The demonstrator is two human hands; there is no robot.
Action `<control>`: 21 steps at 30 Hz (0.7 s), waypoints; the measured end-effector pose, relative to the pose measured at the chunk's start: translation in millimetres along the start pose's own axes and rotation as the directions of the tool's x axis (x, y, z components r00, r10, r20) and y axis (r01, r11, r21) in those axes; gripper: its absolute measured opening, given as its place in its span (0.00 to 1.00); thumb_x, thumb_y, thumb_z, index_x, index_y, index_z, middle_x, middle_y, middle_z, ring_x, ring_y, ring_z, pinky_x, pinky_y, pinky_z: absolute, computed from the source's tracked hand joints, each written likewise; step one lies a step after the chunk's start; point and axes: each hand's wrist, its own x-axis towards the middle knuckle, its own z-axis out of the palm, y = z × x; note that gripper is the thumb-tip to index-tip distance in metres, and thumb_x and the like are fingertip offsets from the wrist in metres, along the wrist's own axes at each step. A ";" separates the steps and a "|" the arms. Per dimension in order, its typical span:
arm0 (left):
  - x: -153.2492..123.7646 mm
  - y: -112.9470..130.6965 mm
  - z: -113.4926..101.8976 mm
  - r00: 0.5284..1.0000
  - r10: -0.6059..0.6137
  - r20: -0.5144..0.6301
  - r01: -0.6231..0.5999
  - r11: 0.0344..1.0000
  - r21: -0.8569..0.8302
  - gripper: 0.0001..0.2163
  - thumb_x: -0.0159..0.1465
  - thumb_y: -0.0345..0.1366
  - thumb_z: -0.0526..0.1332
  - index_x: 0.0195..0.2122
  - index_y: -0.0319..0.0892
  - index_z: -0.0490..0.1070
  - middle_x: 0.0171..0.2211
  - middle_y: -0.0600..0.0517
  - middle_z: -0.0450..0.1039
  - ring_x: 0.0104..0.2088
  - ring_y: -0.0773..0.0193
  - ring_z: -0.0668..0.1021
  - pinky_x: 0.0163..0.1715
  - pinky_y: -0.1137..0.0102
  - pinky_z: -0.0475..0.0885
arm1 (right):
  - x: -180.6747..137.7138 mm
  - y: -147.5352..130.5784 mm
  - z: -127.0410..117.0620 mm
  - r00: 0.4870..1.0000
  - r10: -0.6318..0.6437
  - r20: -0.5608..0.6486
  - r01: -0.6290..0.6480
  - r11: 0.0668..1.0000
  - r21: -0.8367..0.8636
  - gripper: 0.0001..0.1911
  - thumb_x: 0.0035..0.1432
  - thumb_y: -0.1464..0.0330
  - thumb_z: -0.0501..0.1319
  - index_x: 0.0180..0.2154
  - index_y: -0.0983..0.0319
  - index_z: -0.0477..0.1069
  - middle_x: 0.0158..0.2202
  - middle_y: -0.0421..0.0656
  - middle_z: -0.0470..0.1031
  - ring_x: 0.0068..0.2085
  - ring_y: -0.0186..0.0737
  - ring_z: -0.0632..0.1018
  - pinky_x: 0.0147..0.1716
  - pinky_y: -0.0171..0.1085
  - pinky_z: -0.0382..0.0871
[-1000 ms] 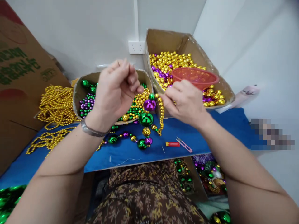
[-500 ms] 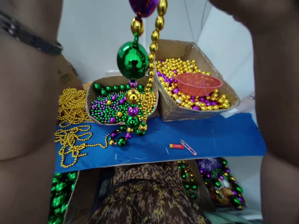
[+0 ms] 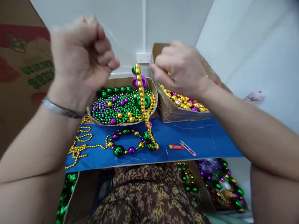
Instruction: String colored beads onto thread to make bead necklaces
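Observation:
My left hand (image 3: 85,53), with a band on its wrist, is raised at the upper left, its fingers curled closed. Across from it, my right hand (image 3: 178,68) is closed too, knuckles toward the wall. What either hand grips is too thin or blurred to make out; a faint pale line shows near the left. Between them hangs a bead strand (image 3: 141,90) in gold, purple and green, touching neither hand visibly. Its lower end meets the blue table surface. A loop of beads (image 3: 131,150) lies beside it, joined to a thin gold bead chain (image 3: 97,146).
Loose small beads fill a cardboard box (image 3: 106,123); a taller carton (image 3: 171,117) holds gold and purple ones. A red lighter (image 3: 176,147) and pink thread snips (image 3: 188,148) lie on the blue cloth (image 3: 205,140). A printed carton (image 3: 21,77) stands left.
Both hands have come down into view, closed. The bead strand has dropped lower, and more of the bead loop now lies spread on the blue cloth.

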 end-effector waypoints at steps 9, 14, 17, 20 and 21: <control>-43.8 -99.1 -31.4 0.976 -0.205 0.069 0.211 0.972 -0.100 0.12 0.60 0.29 0.61 0.21 0.41 0.62 0.17 0.59 0.54 0.16 0.74 0.59 0.18 0.75 0.60 | -93.8 -27.0 73.6 0.999 -0.013 0.043 0.005 0.985 0.172 0.24 0.67 0.64 0.47 0.20 0.61 0.65 0.21 0.40 0.64 0.27 0.36 0.61 0.29 0.37 0.54; -66.8 -144.0 -30.8 0.947 -0.320 0.037 0.319 0.917 -0.241 0.11 0.57 0.31 0.65 0.22 0.40 0.62 0.18 0.59 0.56 0.17 0.74 0.61 0.18 0.76 0.62 | -134.2 -37.3 85.4 0.972 0.103 0.211 -0.159 0.949 0.271 0.24 0.68 0.63 0.47 0.21 0.62 0.65 0.22 0.41 0.65 0.28 0.36 0.61 0.31 0.36 0.54; -79.8 -167.6 -23.4 0.925 -0.378 -0.038 0.344 0.876 -0.337 0.10 0.56 0.32 0.66 0.23 0.39 0.64 0.19 0.58 0.58 0.18 0.74 0.62 0.20 0.75 0.64 | -153.0 -42.8 87.2 0.908 0.258 0.329 -0.361 0.882 0.302 0.23 0.68 0.61 0.47 0.24 0.61 0.68 0.24 0.41 0.67 0.30 0.36 0.64 0.33 0.35 0.56; -91.3 -182.6 -13.5 0.902 -0.428 -0.053 0.384 0.852 -0.357 0.09 0.58 0.33 0.65 0.24 0.39 0.66 0.20 0.58 0.59 0.20 0.73 0.63 0.21 0.75 0.64 | -165.9 -50.7 86.6 0.804 0.424 0.417 -0.567 0.758 0.322 0.20 0.68 0.58 0.49 0.32 0.60 0.72 0.28 0.41 0.71 0.33 0.38 0.68 0.35 0.35 0.58; -94.6 -185.4 -10.4 0.898 -0.438 -0.043 0.397 0.848 -0.350 0.08 0.58 0.34 0.65 0.26 0.38 0.67 0.20 0.57 0.59 0.20 0.73 0.63 0.22 0.75 0.65 | -168.9 -53.9 86.0 0.775 0.459 0.435 -0.610 0.724 0.322 0.19 0.68 0.56 0.49 0.35 0.60 0.72 0.30 0.42 0.71 0.34 0.39 0.69 0.36 0.36 0.59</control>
